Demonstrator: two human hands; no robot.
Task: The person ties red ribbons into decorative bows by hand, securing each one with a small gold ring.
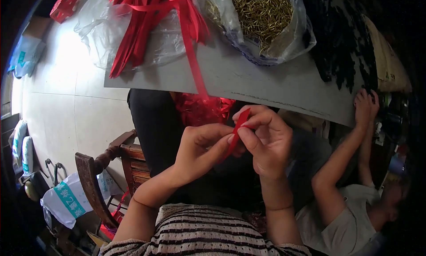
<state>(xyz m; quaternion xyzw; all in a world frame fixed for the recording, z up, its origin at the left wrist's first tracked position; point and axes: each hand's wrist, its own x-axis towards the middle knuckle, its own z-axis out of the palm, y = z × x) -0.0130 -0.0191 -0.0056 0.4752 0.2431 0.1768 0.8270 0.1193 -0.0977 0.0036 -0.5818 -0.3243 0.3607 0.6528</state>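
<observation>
Both of my hands meet above my lap, just off the near edge of the grey table. A short strip of red ribbon (242, 119) runs between them, tilted up to the right. My left hand (205, 145) pinches its lower part between thumb and fingers. Higher up, my right hand (266, 138) grips the same strip with thumb and forefinger. Whether the strip is folded or looped at the pinch is hidden by my fingers. Beyond them, a bundle of red ribbons (144, 29) lies on clear plastic, one long ribbon (195, 72) hanging over the edge.
On the table (266, 85) stands a clear bag of gold-coloured wire-like pieces (262, 16), with black strips (337, 43) to its right. More shiny red pieces (204, 109) lie below the edge. A wooden chair (95, 176) is at left; a co-worker (341, 211) sits at right, hands at the black strips.
</observation>
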